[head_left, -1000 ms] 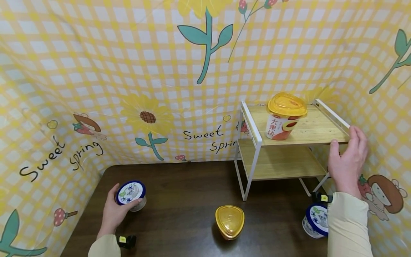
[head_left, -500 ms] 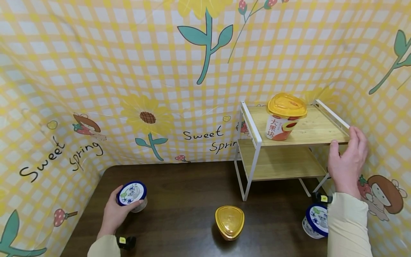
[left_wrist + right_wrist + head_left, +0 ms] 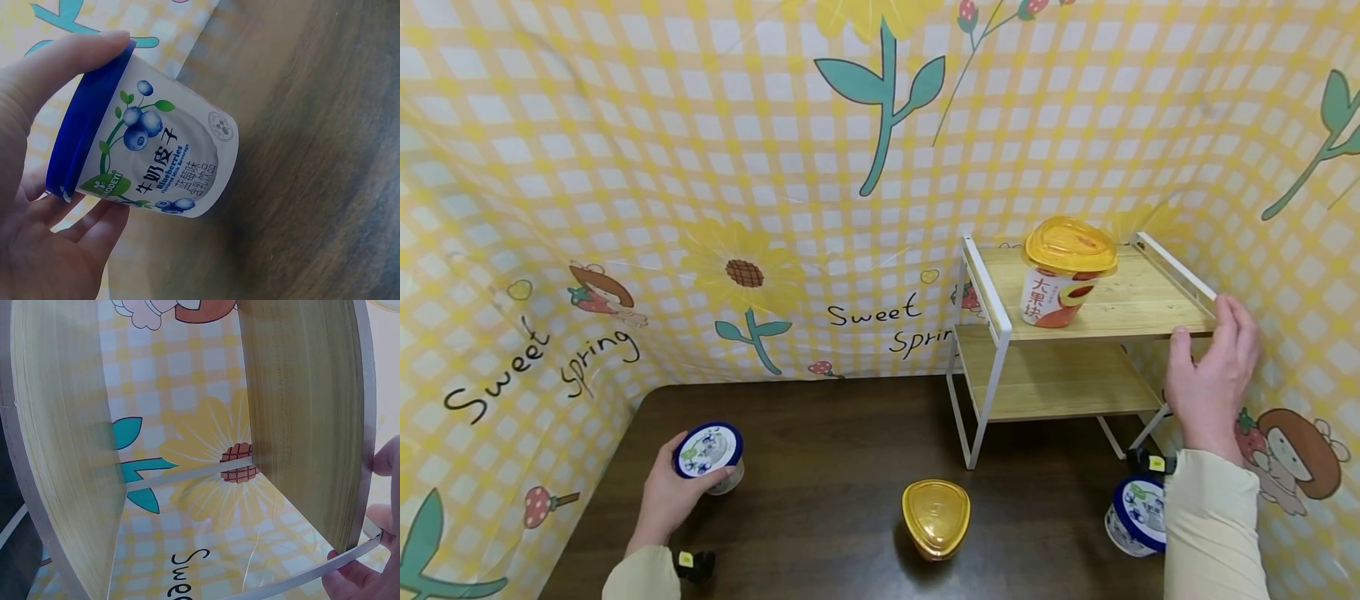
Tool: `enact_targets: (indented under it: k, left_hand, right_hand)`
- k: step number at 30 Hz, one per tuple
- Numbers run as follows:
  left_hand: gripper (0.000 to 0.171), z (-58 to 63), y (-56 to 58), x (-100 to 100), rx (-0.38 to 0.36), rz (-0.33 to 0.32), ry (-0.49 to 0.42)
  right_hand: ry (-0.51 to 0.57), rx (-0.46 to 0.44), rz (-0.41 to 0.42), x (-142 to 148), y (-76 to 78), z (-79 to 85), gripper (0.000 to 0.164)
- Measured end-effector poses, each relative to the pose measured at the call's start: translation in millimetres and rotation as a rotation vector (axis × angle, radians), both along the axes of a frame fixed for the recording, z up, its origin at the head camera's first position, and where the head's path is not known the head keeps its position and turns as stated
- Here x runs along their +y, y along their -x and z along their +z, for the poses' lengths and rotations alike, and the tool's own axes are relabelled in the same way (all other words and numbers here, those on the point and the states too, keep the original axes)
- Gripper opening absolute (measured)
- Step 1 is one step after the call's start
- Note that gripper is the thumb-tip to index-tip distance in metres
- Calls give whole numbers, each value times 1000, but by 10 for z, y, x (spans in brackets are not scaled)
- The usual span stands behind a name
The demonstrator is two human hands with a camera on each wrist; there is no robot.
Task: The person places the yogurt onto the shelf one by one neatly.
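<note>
At the table's left side, my left hand (image 3: 672, 498) grips a small white cup (image 3: 169, 144) of blueberry milk drink by its blue lid (image 3: 94, 119). In the left wrist view the thumb lies along one side of the lid and the fingers curl round the other. My right hand (image 3: 1213, 387) holds the front right corner of a two-tier wooden rack (image 3: 1060, 379) with a white metal frame. Thumb and fingers (image 3: 359, 578) close on the upper board's edge and side bar in the right wrist view. A tall fruit cup (image 3: 1060, 292) with a yellow lid stands on the top tier.
A second yellow-lidded cup (image 3: 936, 517) stands at the front middle of the dark table (image 3: 820, 467). Another blue-lidded cup (image 3: 1137, 518) sits at the right, partly hidden by the right sleeve (image 3: 1217, 517). Checked yellow cloth (image 3: 820, 208) walls the back and both sides.
Since a second ago, the left hand and its cup have shifted very slightly to the right. The right hand, the rack and the other cups stay in place.
</note>
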State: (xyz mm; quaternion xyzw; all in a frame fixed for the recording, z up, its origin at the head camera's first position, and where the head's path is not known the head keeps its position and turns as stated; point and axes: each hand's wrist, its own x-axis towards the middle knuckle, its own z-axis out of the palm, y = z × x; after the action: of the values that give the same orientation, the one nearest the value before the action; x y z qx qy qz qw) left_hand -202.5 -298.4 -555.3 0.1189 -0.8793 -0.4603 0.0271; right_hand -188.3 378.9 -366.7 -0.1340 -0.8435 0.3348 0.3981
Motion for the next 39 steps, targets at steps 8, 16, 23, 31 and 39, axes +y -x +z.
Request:
enact_targets:
  k: [8,16,23,31,39]
  left_hand:
    - [121,-10,2,-1,7,-13,0]
    - [120,-3,-8,-8,15,-22,0]
    - [120,-19,-14,-19,11,-14,-8]
    - [121,-29,-4,-6,-16,13,-31]
    - [116,-46,-32,33,56,48,-55]
  right_hand:
    - [-15,30,2,12,22,-9,62]
    - [-20,30,7,10,33,-3,61]
    - [-24,43,3,12,30,-4,61]
    - [-6,25,2,8,8,-10,61]
    - [5,0,6,-2,-4,9,62]
